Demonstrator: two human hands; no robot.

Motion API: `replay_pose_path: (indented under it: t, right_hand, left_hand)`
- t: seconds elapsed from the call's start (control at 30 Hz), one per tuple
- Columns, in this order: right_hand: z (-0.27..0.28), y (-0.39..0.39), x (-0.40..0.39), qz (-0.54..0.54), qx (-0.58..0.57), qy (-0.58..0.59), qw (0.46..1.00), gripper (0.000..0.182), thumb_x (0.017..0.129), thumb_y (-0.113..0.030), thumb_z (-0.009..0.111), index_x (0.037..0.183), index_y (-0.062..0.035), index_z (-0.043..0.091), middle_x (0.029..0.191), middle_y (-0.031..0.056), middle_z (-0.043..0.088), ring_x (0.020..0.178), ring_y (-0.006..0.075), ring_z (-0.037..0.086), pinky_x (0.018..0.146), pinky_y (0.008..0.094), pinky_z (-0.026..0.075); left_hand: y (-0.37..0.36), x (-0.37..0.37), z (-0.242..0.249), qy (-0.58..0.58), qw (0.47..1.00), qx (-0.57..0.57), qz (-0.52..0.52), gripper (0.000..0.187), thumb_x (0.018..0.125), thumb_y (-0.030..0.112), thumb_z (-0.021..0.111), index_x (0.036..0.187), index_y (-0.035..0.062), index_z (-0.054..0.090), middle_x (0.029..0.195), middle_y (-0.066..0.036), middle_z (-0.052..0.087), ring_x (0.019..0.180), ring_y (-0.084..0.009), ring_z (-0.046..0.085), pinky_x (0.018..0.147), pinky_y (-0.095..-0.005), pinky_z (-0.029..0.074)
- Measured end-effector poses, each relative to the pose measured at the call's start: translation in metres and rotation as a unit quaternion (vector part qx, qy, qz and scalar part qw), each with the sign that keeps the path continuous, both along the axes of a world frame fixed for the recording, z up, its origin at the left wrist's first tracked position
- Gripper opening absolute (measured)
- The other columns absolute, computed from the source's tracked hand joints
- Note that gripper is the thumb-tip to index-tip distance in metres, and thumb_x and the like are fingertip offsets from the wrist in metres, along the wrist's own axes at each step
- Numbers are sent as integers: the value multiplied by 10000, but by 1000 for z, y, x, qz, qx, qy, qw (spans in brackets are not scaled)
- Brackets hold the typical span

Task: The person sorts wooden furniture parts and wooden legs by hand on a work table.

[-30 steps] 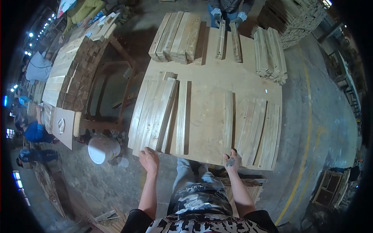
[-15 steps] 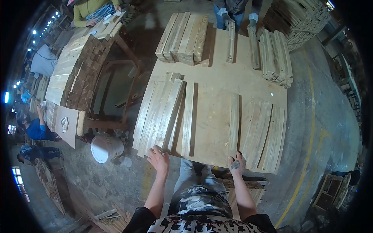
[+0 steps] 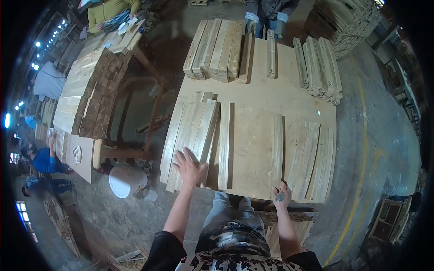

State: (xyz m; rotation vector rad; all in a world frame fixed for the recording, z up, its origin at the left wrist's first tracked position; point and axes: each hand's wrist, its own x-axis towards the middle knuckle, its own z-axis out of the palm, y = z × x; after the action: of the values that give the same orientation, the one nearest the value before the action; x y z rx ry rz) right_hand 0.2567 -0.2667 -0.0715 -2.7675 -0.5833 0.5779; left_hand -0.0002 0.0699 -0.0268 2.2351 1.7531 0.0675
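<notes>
My left hand (image 3: 189, 169) lies spread over the near ends of several pale wooden strips (image 3: 187, 131) on the left of a plywood table (image 3: 253, 99). Nothing is gripped in it. My right hand (image 3: 282, 195) is closed at the near end of a single upright-running strip (image 3: 277, 144), its fingers around that end at the table's front edge. Another lone strip (image 3: 224, 144) lies between the hands, beside the left group. Flat strips (image 3: 298, 158) lie in a group to the right of my right hand.
Stacked strips (image 3: 217, 49) and a smaller stack (image 3: 318, 67) stand at the table's far side, where a co-worker (image 3: 271, 13) stands. A bench with wood blocks (image 3: 81, 90) and a white bucket (image 3: 124, 180) are left.
My left hand has moved up from the table edge onto the strips, its fingers spreading. The co-worker's hands have let go of two strips, now lying on the table.
</notes>
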Motion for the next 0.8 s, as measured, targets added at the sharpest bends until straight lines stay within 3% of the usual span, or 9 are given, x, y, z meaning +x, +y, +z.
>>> replay_pose_path:
  t: [0.13,0.23,0.37,0.47,0.5,0.6,0.63,0.8]
  right_hand:
    - [-5,0,-2,5,0,-13,1000,574,850,-240,723,1355,-38,540,1216,236,623,1116,423,602,937,462,501]
    - [-15,-7,-2,54,34,-84,994,564,844,-242,729,1337,-36,547,1199,237,625,1100,432,601,923,473,500]
    - [-11,-5,-2,36,20,-59,997,545,860,-236,716,1325,-13,543,1201,253,611,1124,455,580,931,487,495]
    - [-9,-3,-5,12,57,-40,998,545,871,-215,704,1342,-4,530,1231,264,593,1139,462,571,948,484,492]
    - [-27,-13,-5,30,117,-68,990,551,881,-207,698,1361,-6,516,1235,268,582,1140,466,569,963,473,489]
    - [-28,-11,-8,18,130,-107,986,518,886,-213,733,1343,-58,545,1175,220,642,1096,436,607,933,480,495]
    - [-23,-9,-9,-14,79,-54,995,535,889,-215,727,1365,-57,539,1213,230,628,1126,440,593,957,475,489]
    - [-33,-12,-6,3,100,-67,993,565,861,-165,718,1376,-49,520,1157,243,606,1091,444,584,931,461,490]
  left_hand:
    - [54,29,-18,17,999,-32,8,1299,631,440,889,1602,41,124,1596,-410,74,1495,-567,109,1157,-719,95]
    - [63,38,-21,-9,998,-52,32,1307,619,395,894,1622,111,105,1568,-421,117,1475,-572,147,1161,-706,118]
    - [74,28,-26,2,999,-35,25,1281,621,396,891,1625,148,134,1557,-408,150,1461,-558,183,1154,-703,150]
    - [92,10,-34,22,999,-14,35,1268,623,407,887,1622,148,151,1543,-396,180,1447,-543,216,1142,-704,185]
    - [99,5,-33,29,999,-2,36,1264,627,423,883,1621,155,151,1516,-377,225,1421,-523,264,1131,-701,213]
    - [121,-6,-38,59,997,16,45,1250,645,457,869,1619,152,148,1499,-366,248,1392,-508,301,1110,-689,258]
    - [127,-7,-37,64,997,11,40,1246,651,467,865,1620,151,148,1500,-367,247,1394,-508,300,1109,-689,260]
    - [136,-7,-35,77,997,-1,24,1230,675,515,844,1622,146,152,1514,-378,232,1404,-505,292,1106,-688,264]
